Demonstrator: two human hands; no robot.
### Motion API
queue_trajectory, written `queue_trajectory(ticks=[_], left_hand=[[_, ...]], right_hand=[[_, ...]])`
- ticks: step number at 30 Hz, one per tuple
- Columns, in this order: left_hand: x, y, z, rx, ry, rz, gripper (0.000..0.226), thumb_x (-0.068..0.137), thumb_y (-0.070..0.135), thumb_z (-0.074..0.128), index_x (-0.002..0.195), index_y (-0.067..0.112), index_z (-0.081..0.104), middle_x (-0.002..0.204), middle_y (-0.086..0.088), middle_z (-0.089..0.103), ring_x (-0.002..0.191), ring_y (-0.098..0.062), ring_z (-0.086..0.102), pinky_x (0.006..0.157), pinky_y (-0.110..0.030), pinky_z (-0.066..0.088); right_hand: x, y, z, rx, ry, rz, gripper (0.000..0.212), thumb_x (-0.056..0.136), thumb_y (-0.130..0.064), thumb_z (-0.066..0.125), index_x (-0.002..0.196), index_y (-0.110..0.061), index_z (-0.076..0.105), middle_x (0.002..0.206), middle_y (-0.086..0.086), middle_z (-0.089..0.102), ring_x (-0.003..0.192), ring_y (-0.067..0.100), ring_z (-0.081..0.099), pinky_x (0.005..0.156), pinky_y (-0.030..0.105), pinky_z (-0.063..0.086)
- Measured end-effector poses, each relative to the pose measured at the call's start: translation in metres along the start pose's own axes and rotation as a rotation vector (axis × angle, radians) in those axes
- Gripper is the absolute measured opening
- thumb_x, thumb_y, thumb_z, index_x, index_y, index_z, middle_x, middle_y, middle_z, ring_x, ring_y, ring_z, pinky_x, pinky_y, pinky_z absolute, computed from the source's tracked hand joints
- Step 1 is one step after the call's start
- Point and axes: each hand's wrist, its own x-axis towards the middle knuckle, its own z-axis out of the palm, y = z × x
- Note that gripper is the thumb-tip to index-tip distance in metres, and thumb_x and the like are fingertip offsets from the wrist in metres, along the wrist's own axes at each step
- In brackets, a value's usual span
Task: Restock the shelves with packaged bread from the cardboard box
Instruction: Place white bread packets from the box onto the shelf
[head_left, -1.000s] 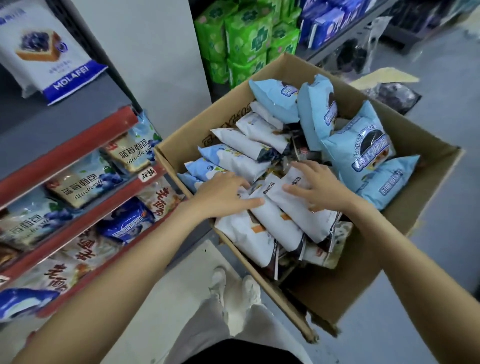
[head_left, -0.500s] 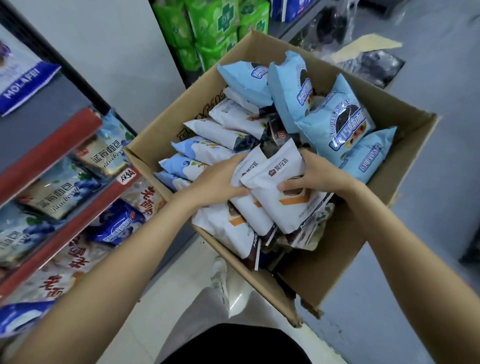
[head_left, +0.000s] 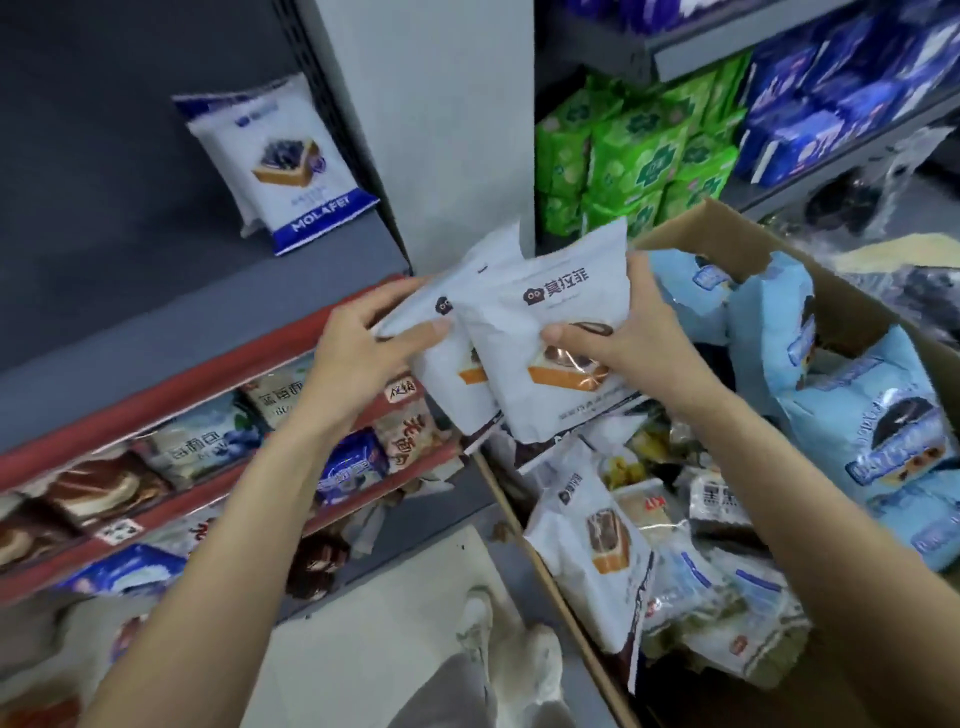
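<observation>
Hands, two, both raised between shelf and box, sharing a small stack of white bread packets (head_left: 550, 343). Two packets countable in that stack, one overlapping the other; any more behind cannot be told. Left hand (head_left: 363, 348) curled round the left edge of the rear packet, thumb laid across its face. Right hand (head_left: 628, 332) clamped on the front packet, thumb pressed on the printed bread picture, fingers wrapped behind its right edge. Stack held in the air, above the near-left corner of the cardboard box (head_left: 727, 228), clear of the shelf.

Inside the box: one more white packet (head_left: 592, 540) of the same brand lying near the left wall; light blue bags (head_left: 872, 426), at least three, piled along the right; several clear-wrapped packets (head_left: 727, 597) jumbled at the near end, too blurred to count.

On the upper grey shelf (head_left: 182, 312): one white and blue packet (head_left: 280, 166) marked MOLAFEI, standing alone, leaning back. Below: two red-edged shelves (head_left: 171, 395) filled with rows of bread packs, blurred. Beyond the box: green packs (head_left: 634, 156) stacked, dark blue packs (head_left: 831, 104) beside them.
</observation>
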Motion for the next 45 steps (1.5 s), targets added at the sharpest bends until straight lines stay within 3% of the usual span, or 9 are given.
queue_trajectory(ticks=[8,13,20,25,28,35,38,40,45], left_hand=[[0.084,0.0,-0.111,-0.304,0.534,0.089,0.009,0.091,0.013,0.061,0.098,0.018,0.062,0.093,0.007,0.071,0.086,-0.004,0.068,0.073,-0.02,0.05],[0.148,-0.02,-0.14,-0.302,0.535,0.084,0.008,0.095,0.02,0.056,0.103,0.02,0.059,0.098,0.01,0.066,0.084,0.003,0.064,0.072,-0.015,0.048],[0.197,-0.056,-0.154,-0.417,0.513,-0.143,0.046,0.097,0.041,0.048,0.138,0.021,0.043,0.113,0.005,0.061,0.101,-0.009,0.061,0.079,-0.022,0.052],[0.193,-0.079,-0.155,-0.425,0.469,-0.19,0.08,0.081,0.076,0.046,0.146,0.033,0.032,0.146,0.008,0.043,0.131,-0.011,0.043,0.11,-0.034,0.035],[0.186,-0.085,-0.148,-0.399,0.428,-0.098,0.067,0.094,0.052,0.047,0.151,0.029,0.02,0.147,0.012,0.037,0.128,-0.005,0.043,0.099,-0.018,0.041],[0.172,-0.08,-0.15,-0.306,0.447,-0.176,0.11,0.066,0.049,0.071,0.152,0.033,0.005,0.149,0.002,0.039,0.131,-0.018,0.046,0.107,-0.045,0.039],[0.141,-0.073,-0.138,-0.158,0.634,-0.085,0.093,0.081,0.035,0.068,0.152,0.024,0.01,0.156,0.001,0.022,0.142,-0.016,0.025,0.115,-0.036,0.025],[0.111,-0.068,-0.124,-0.098,0.717,0.054,0.067,0.086,0.025,0.063,0.144,0.022,0.031,0.144,0.005,0.037,0.133,-0.01,0.035,0.108,-0.029,0.031],[0.034,-0.049,-0.067,-0.037,0.334,0.214,0.018,0.088,0.029,0.056,0.107,0.028,0.057,0.092,0.01,0.067,0.096,-0.009,0.063,0.089,-0.024,0.047]], right_hand=[[0.107,-0.067,0.126,0.144,-0.023,-0.151,0.084,0.069,-0.033,0.084,0.13,-0.015,0.03,0.106,-0.02,0.055,0.107,0.006,0.058,0.096,0.033,0.049],[0.161,-0.09,0.176,0.183,0.055,-0.188,0.076,0.071,-0.032,0.082,0.124,-0.021,0.028,0.101,-0.021,0.056,0.093,-0.004,0.058,0.08,0.009,0.046],[0.202,-0.072,0.227,0.097,0.004,-0.137,0.087,0.07,-0.038,0.083,0.133,-0.016,0.027,0.107,-0.006,0.061,0.099,0.009,0.061,0.077,0.02,0.044],[0.216,-0.071,0.247,0.095,0.028,-0.11,0.089,0.066,-0.043,0.083,0.131,-0.02,0.027,0.112,0.001,0.06,0.1,0.022,0.058,0.08,0.03,0.046],[0.219,-0.077,0.256,0.134,0.024,-0.115,0.091,0.063,-0.041,0.086,0.131,-0.018,0.03,0.117,-0.002,0.058,0.109,0.017,0.056,0.089,0.03,0.047],[0.207,-0.081,0.257,-0.076,-0.04,-0.128,0.135,0.043,-0.071,0.077,0.15,-0.02,0.012,0.151,0.008,0.027,0.141,0.026,0.02,0.115,0.045,0.022],[0.184,-0.076,0.237,-0.077,-0.062,-0.169,0.122,0.065,-0.05,0.081,0.152,-0.015,0.002,0.156,0.012,0.013,0.144,0.027,0.009,0.117,0.042,0.016],[0.159,-0.07,0.216,-0.104,-0.088,-0.238,0.104,0.074,-0.044,0.077,0.151,-0.019,0.011,0.155,0.008,0.017,0.142,0.023,0.013,0.113,0.035,0.018],[0.073,-0.045,0.144,-0.143,-0.181,-0.259,0.041,0.089,-0.017,0.065,0.127,-0.02,0.052,0.126,-0.001,0.056,0.115,0.01,0.052,0.098,0.026,0.041]])
